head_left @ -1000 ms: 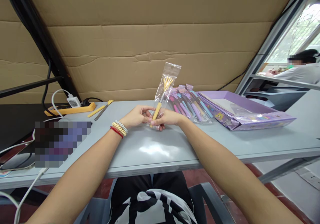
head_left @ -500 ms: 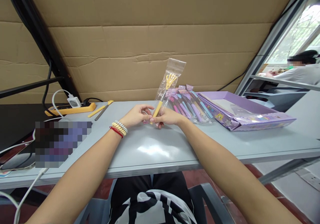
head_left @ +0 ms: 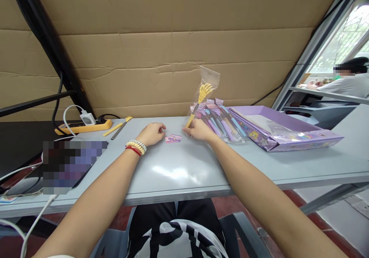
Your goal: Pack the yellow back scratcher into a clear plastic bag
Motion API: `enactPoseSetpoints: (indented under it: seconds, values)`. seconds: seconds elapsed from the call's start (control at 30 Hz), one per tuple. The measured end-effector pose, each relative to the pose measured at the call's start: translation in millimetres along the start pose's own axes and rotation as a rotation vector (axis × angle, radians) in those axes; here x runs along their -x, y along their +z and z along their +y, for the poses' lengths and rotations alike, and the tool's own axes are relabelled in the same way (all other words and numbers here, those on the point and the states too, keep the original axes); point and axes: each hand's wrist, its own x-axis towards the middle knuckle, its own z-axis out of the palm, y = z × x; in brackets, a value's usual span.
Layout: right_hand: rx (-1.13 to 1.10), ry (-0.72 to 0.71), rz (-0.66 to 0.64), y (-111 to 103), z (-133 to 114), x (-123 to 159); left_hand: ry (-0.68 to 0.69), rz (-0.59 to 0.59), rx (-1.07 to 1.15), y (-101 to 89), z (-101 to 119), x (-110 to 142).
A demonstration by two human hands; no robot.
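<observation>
My right hand (head_left: 198,129) is closed around the lower handle of a yellow back scratcher (head_left: 205,92) with a hand-shaped head. The scratcher leans up and to the right inside a clear plastic bag (head_left: 211,75). My left hand (head_left: 152,133) rests low over the table with its fingers curled together; what is inside them, if anything, is hidden. Just right of it lie small pink printed cards (head_left: 173,138). Behind my right hand are several bagged back scratchers (head_left: 221,120) with pink, purple and blue handles.
A purple open box (head_left: 300,140) stands on the grey table (head_left: 178,188) at the right. An unbagged yellow and grey back scratcher (head_left: 122,126) lies at the left, near a yellow power strip (head_left: 95,127) with a white charger. A person (head_left: 350,79) sits beyond the frame at far right.
My hands have moved apart: the left has let go of the bagged scratcher and shifted left, the right has carried it slightly right. The pink cards between them are now uncovered.
</observation>
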Motion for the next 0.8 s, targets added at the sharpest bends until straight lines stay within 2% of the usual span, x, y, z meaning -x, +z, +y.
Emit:
enactPoseSetpoints:
  seconds: [0.13, 0.4, 0.53, 0.7, 0.77, 0.8]
  values:
    - [0.099, 0.108, -0.086, 0.0, 2.9, -1.8, -0.017, -0.047, -0.028, -0.1, -0.8, 0.2]
    - [0.128, 0.141, -0.069, -0.2, 6.6, -4.1, -0.104, -0.046, -0.081, -4.6, -8.5, -1.5]
    - [0.144, 0.151, -0.023, 0.1, 9.0, -5.5, -0.292, 0.108, -0.165, -19.6, -26.2, -1.7]
    - [0.164, 0.196, -0.071, 0.3, 9.8, -6.0, -0.647, 0.369, -0.237, -33.9, -53.9, 2.1]
    - [0.174, 0.191, -0.054, 0.5, 9.9, -6.3, -0.759, 0.379, -0.23, -33.6, -62.2, 3.2]
    - [0.18, 0.189, -0.04, 0.7, 10.0, -6.4, -0.798, 0.345, -0.222, -32.4, -65.3, 3.3]
